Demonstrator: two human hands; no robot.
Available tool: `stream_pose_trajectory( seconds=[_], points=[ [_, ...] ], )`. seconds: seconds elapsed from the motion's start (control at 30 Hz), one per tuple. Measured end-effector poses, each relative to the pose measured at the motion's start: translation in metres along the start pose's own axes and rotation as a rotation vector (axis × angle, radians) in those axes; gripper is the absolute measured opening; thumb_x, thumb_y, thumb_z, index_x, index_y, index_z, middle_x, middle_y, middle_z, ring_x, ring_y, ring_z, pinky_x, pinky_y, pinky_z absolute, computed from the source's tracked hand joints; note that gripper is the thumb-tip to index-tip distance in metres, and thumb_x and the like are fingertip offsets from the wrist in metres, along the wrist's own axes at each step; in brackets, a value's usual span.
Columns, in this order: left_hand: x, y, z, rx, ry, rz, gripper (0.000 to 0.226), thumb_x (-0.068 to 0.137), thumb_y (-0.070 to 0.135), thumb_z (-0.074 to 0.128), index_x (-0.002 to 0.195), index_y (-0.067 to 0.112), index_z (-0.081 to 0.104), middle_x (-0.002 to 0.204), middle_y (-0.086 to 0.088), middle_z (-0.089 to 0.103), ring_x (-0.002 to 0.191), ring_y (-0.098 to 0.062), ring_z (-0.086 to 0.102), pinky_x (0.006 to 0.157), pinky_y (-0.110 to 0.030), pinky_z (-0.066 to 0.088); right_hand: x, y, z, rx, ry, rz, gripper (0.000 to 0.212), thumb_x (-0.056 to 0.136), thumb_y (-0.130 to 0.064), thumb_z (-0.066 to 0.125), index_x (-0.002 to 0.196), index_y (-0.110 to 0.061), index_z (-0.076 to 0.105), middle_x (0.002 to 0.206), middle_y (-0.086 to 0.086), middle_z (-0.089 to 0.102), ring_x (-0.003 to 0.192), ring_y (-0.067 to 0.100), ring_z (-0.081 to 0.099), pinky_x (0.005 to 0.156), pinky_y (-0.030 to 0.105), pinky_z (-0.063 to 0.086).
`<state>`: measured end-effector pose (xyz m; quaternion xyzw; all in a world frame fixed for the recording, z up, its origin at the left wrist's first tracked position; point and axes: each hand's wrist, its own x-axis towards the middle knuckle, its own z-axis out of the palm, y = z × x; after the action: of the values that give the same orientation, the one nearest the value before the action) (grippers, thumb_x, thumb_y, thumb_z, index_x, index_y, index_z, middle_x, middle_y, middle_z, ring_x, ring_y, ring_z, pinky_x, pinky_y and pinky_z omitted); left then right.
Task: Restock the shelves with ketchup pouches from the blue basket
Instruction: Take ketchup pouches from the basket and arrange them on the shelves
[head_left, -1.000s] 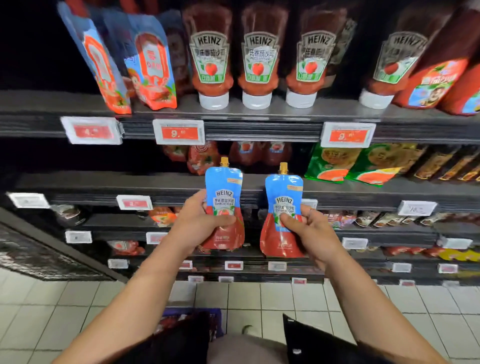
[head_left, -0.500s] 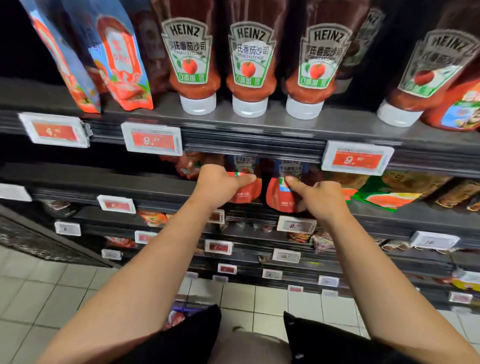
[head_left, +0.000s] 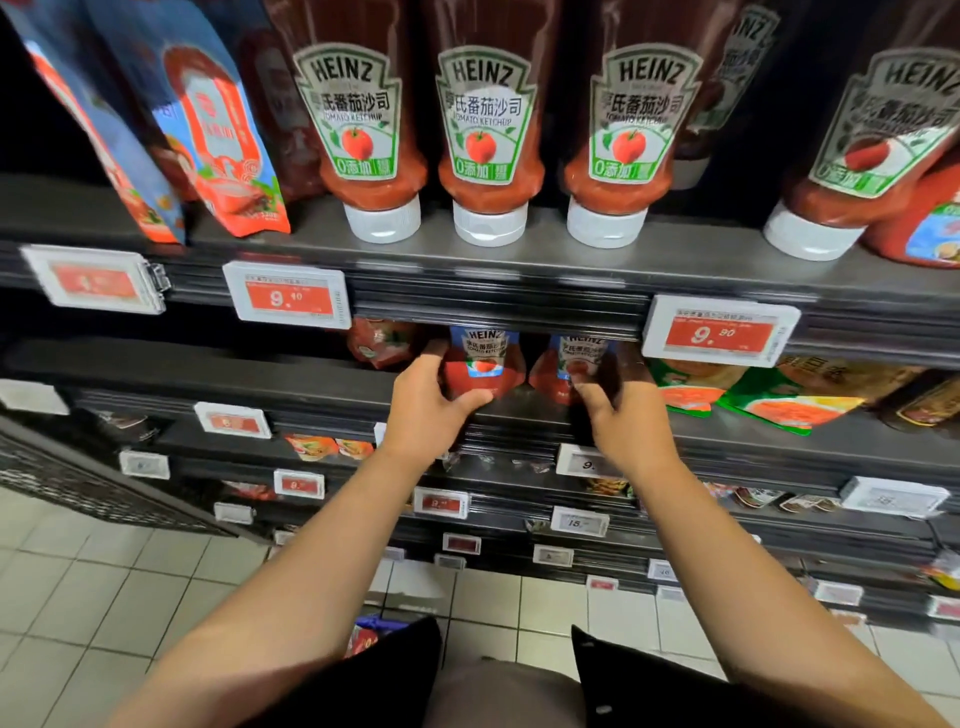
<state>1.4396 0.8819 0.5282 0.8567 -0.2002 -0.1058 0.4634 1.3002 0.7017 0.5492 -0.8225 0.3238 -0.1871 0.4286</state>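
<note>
**Two pouches set on the second shelf**

Under the front lip of the top shelf (head_left: 519, 280), two ketchup pouches are seen standing upright on the second shelf (head_left: 753, 441); the left pouch (head_left: 485, 364) is gripped low down by the left hand (head_left: 426, 410), thumb curled across its red base and fingers wrapped round its left side; the right pouch (head_left: 571, 366) is held by the right hand (head_left: 621, 421), thumb pressed on its front, the other fingers hidden behind it in shadow, so the grip on that side is only partly shown. A narrow gap is left between the two pouches; their tops are cut off from sight by the shelf edge above, where little headroom is left. Just left of the left pouch, a darker red pouch (head_left: 382, 343) is set further back; to the right, green packets (head_left: 779, 402) are laid near the shelf's front edge, with dark open room between them and the right hand. At the bottom, a corner of the blue basket (head_left: 371, 623) is glimpsed on the tiled floor (head_left: 104, 571).
</note>
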Motion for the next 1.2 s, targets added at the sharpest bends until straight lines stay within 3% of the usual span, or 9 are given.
stream_pose_trajectory(
  seconds=[0.07, 0.23, 0.37, 0.47, 0.57, 0.8, 1.07, 1.2],
  points=[
    [0.001, -0.001, -0.003, -0.003, -0.005, -0.009, 0.041, 0.073, 0.026, 0.091, 0.096, 0.031, 0.057, 0.095, 0.015, 0.066, 0.086, 0.005, 0.066, 0.075, -0.013, 0.053, -0.001, 0.0, 0.002, 0.03, 0.054, -0.022, 0.023, 0.097, -0.011, 0.063, 0.12, -0.011, 0.058, 0.102, 0.017, 0.071, 0.093, 0.033, 0.066, 0.085, 0.041, 0.055],
    [0.003, -0.002, -0.002, 0.037, 0.02, 0.004, 0.038, 0.077, 0.027, 0.087, 0.097, 0.029, 0.055, 0.093, 0.015, 0.063, 0.084, 0.004, 0.061, 0.073, -0.012, 0.047, 0.004, -0.002, 0.01, 0.014, 0.027, 0.003, 0.034, 0.097, -0.011, 0.062, 0.13, -0.008, 0.053, 0.112, 0.019, 0.068, 0.103, 0.036, 0.065, 0.086, 0.037, 0.053],
    [0.004, -0.002, 0.003, 0.059, 0.046, 0.0, 0.036, 0.08, 0.029, 0.085, 0.102, 0.015, 0.062, 0.103, -0.001, 0.07, 0.097, -0.017, 0.067, 0.089, -0.036, 0.057, 0.007, -0.011, 0.016, 0.019, -0.026, -0.047, 0.045, 0.097, -0.015, 0.063, 0.139, -0.008, 0.049, 0.128, 0.022, 0.063, 0.117, 0.039, 0.06, 0.099, 0.049, 0.051],
    [0.003, -0.002, 0.004, 0.125, 0.106, 0.007, 0.046, 0.078, 0.036, 0.086, 0.108, 0.01, 0.062, 0.107, -0.008, 0.063, 0.102, -0.024, 0.062, 0.092, -0.042, 0.054, 0.002, -0.009, 0.018, -0.017, 0.017, -0.062, 0.045, 0.093, -0.022, 0.07, 0.133, -0.011, 0.052, 0.124, 0.017, 0.064, 0.113, 0.036, 0.062, 0.095, 0.045, 0.053],
    [0.0, -0.003, 0.008, 0.15, 0.165, 0.044, 0.048, 0.078, 0.038, 0.086, 0.109, 0.011, 0.06, 0.104, -0.005, 0.058, 0.101, -0.024, 0.06, 0.09, -0.036, 0.051, -0.006, -0.002, 0.023, -0.131, 0.063, -0.089, 0.047, 0.091, -0.015, 0.071, 0.134, -0.009, 0.051, 0.122, 0.017, 0.063, 0.11, 0.035, 0.061, 0.091, 0.039, 0.053],
    [0.003, -0.001, 0.019, 0.261, 0.212, 0.045, 0.047, 0.083, 0.045, 0.079, 0.103, 0.009, 0.059, 0.092, 0.002, 0.05, 0.09, -0.02, 0.055, 0.079, -0.028, 0.045, 0.01, -0.002, 0.026, -0.214, 0.106, -0.049, 0.037, 0.091, -0.003, 0.062, 0.128, -0.003, 0.058, 0.121, 0.023, 0.063, 0.109, 0.042, 0.06, 0.09, 0.042, 0.052],
    [0.008, 0.0, 0.02, 0.347, 0.199, 0.056, 0.05, 0.088, 0.051, 0.072, 0.115, 0.011, 0.059, 0.097, -0.006, 0.057, 0.096, -0.025, 0.06, 0.079, -0.027, 0.044, 0.01, 0.0, 0.033, -0.202, 0.167, -0.051, 0.046, 0.089, 0.003, 0.057, 0.134, -0.009, 0.059, 0.122, 0.021, 0.065, 0.107, 0.041, 0.063, 0.09, 0.042, 0.054],
    [0.007, 0.001, 0.021, 0.365, 0.201, 0.043, 0.053, 0.087, 0.051, 0.072, 0.118, 0.011, 0.059, 0.1, -0.008, 0.06, 0.095, -0.026, 0.062, 0.08, -0.032, 0.051, 0.011, 0.001, 0.035, -0.213, 0.183, -0.023, 0.036, 0.088, 0.003, 0.057, 0.123, -0.004, 0.062, 0.116, 0.022, 0.066, 0.104, 0.042, 0.064, 0.087, 0.04, 0.054]
  ],
)
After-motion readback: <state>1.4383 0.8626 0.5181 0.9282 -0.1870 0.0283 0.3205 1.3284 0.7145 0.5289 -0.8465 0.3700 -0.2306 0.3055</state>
